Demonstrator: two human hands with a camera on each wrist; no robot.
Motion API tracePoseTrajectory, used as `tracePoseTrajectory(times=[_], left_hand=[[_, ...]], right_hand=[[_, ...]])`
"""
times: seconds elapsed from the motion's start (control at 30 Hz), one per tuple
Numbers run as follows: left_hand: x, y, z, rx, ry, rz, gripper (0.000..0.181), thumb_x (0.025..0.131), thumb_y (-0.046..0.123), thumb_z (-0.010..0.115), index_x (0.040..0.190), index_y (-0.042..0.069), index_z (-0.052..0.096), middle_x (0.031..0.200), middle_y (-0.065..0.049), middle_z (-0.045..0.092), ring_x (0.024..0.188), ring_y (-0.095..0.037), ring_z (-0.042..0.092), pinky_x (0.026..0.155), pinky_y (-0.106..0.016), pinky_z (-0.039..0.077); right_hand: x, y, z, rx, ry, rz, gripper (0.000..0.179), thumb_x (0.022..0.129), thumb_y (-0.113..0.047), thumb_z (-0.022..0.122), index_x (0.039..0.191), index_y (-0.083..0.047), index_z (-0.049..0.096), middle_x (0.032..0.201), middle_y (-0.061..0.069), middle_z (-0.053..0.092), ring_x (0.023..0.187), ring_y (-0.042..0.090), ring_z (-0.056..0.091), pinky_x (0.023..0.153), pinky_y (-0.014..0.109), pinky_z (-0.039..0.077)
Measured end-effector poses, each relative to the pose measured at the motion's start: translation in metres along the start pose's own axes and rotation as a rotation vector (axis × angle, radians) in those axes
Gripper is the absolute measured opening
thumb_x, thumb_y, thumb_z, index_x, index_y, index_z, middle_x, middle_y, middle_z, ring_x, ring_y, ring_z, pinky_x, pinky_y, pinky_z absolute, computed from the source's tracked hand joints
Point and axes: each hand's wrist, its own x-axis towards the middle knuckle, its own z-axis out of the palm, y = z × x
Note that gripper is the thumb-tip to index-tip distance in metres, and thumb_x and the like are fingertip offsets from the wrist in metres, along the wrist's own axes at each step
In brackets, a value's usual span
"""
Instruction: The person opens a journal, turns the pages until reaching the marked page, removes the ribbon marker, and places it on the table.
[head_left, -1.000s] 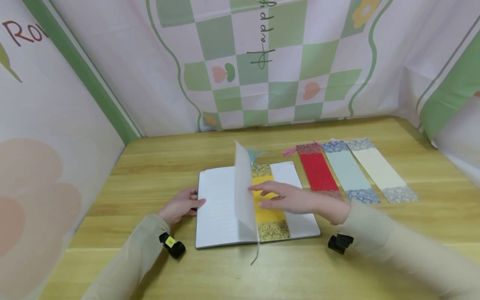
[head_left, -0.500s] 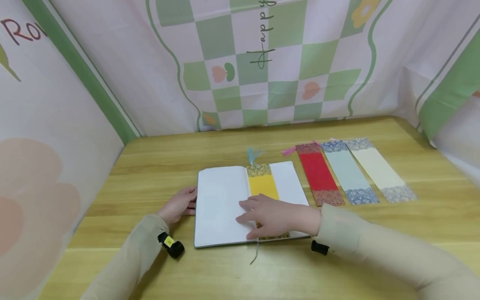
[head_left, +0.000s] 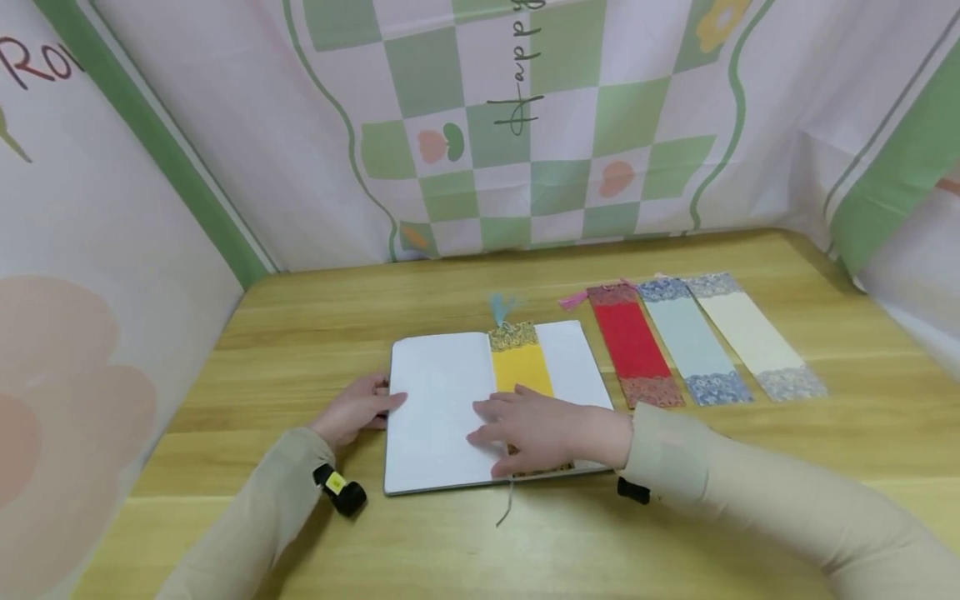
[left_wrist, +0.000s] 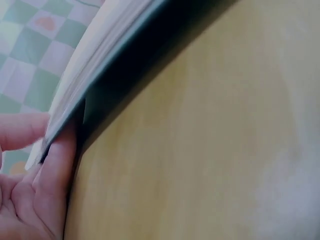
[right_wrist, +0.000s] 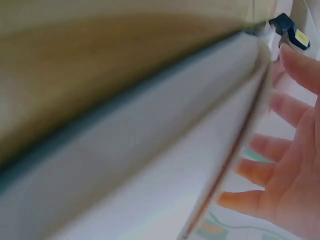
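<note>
An open notebook (head_left: 438, 417) lies on the table with blank white pages showing. My left hand (head_left: 352, 410) pinches its left edge, thumb over the page and fingers under the dark cover (left_wrist: 120, 75). Along the inner side of the right page lies a yellow bookmark (head_left: 522, 367) with patterned ends and a light blue tassel (head_left: 501, 308) beyond the top edge. My right hand (head_left: 543, 429) is spread over the middle of the notebook, covering the bookmark's lower part. In the right wrist view the fingers of the right hand (right_wrist: 290, 155) are extended and apart.
Right of the notebook lie a red bookmark (head_left: 633, 342) with a pink tassel, a pale blue bookmark (head_left: 693, 342) and a cream bookmark (head_left: 753, 333). A thin grey ribbon (head_left: 506, 504) hangs from the notebook's lower edge. A patterned cloth (head_left: 495, 192) stands behind the wooden table (head_left: 315, 317).
A page that stood upright at the middle now lies flat on the left. My right hand has moved left and down onto the notebook. The left thumb lifted off the page, then came back onto it.
</note>
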Motion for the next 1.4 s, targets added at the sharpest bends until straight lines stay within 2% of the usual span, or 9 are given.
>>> tracePoseTrajectory(times=[0.07,0.2,0.33,0.43,0.57,0.67,0.73,0.93,1.4], left_hand=[[0.0,0.001,0.001,0.029,0.005,-0.008,0.032,0.096,0.016,0.055,0.12,-0.003,0.047,0.091,-0.003,0.052,0.084,-0.013,0.054,0.072,-0.027,0.05],[0.001,0.001,0.002,0.045,0.011,-0.013,0.033,0.096,0.015,0.056,0.123,-0.002,0.046,0.086,-0.002,0.045,0.084,-0.014,0.052,0.073,-0.027,0.05],[0.001,0.001,0.002,0.038,0.014,-0.019,0.039,0.096,0.014,0.056,0.129,-0.002,0.045,0.092,-0.004,0.05,0.085,-0.014,0.054,0.073,-0.028,0.052],[0.001,0.001,0.001,0.025,0.016,-0.016,0.039,0.095,0.013,0.056,0.13,-0.003,0.044,0.094,-0.005,0.051,0.085,-0.014,0.055,0.073,-0.028,0.052],[0.001,0.002,0.0,0.024,0.014,-0.005,0.038,0.096,0.012,0.055,0.128,-0.004,0.044,0.094,-0.005,0.051,0.084,-0.013,0.055,0.073,-0.028,0.052],[0.0,0.003,0.0,0.029,0.01,-0.006,0.038,0.096,0.012,0.055,0.128,-0.004,0.044,0.094,-0.005,0.052,0.084,-0.013,0.056,0.073,-0.028,0.052],[0.0,0.003,0.001,0.031,0.012,-0.012,0.038,0.096,0.012,0.055,0.129,-0.004,0.044,0.095,-0.005,0.053,0.085,-0.013,0.056,0.073,-0.028,0.052],[0.0,0.003,0.002,0.057,0.024,-0.038,0.043,0.096,0.015,0.056,0.133,-0.002,0.043,0.104,-0.009,0.054,0.089,-0.015,0.056,0.076,-0.029,0.052],[-0.003,0.005,0.002,0.049,0.027,-0.033,0.04,0.095,0.016,0.057,0.129,-0.001,0.045,0.087,-0.002,0.045,0.082,-0.014,0.051,0.069,-0.026,0.049]], right_hand=[[0.001,0.004,-0.004,0.044,0.016,-0.011,0.052,0.089,-0.044,0.061,0.136,-0.022,0.052,0.149,0.009,0.037,0.139,0.029,0.032,0.111,0.058,0.021],[0.001,0.023,-0.013,0.098,0.107,0.005,0.058,0.086,-0.04,0.067,0.136,-0.014,0.051,0.147,0.015,0.04,0.135,0.034,0.036,0.11,0.056,0.025],[0.003,0.05,-0.022,0.083,0.199,0.118,0.073,0.079,-0.042,0.074,0.139,-0.012,0.047,0.149,0.021,0.033,0.135,0.041,0.033,0.109,0.055,0.028],[0.006,0.071,-0.028,0.072,0.223,0.2,0.086,0.072,-0.046,0.079,0.143,-0.013,0.042,0.151,0.023,0.026,0.136,0.043,0.029,0.107,0.057,0.029],[0.008,0.092,-0.031,0.131,0.195,0.271,0.098,0.068,-0.042,0.083,0.147,-0.012,0.033,0.153,0.025,0.019,0.139,0.044,0.021,0.107,0.06,0.027],[0.011,0.101,-0.032,0.189,0.164,0.3,0.102,0.067,-0.036,0.085,0.149,-0.011,0.028,0.153,0.027,0.015,0.14,0.046,0.015,0.107,0.063,0.023],[0.012,0.104,-0.033,0.187,0.15,0.304,0.103,0.067,-0.034,0.086,0.149,-0.011,0.027,0.153,0.028,0.015,0.14,0.047,0.014,0.107,0.063,0.022],[0.019,0.105,-0.033,0.145,0.095,0.336,0.108,0.067,-0.035,0.085,0.151,-0.012,0.021,0.152,0.028,0.016,0.139,0.05,0.014,0.106,0.064,0.022],[0.026,0.099,-0.037,0.137,0.054,0.448,0.11,0.064,-0.036,0.087,0.148,-0.004,0.024,0.152,0.026,0.022,0.138,0.048,0.017,0.11,0.061,0.02]])
